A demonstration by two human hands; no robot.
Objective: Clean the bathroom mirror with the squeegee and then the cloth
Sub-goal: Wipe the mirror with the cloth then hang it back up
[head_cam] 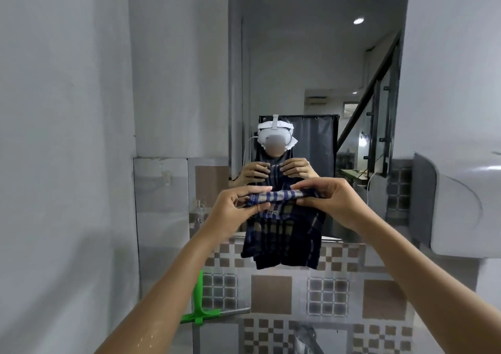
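Left hand (233, 206), right hand (334, 201): plaid cloth (283, 235)

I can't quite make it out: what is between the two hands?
The head view shows the cloth there: its bunched top edge runs from the left hand to the right hand. Both pinch it, and the rest hangs below.
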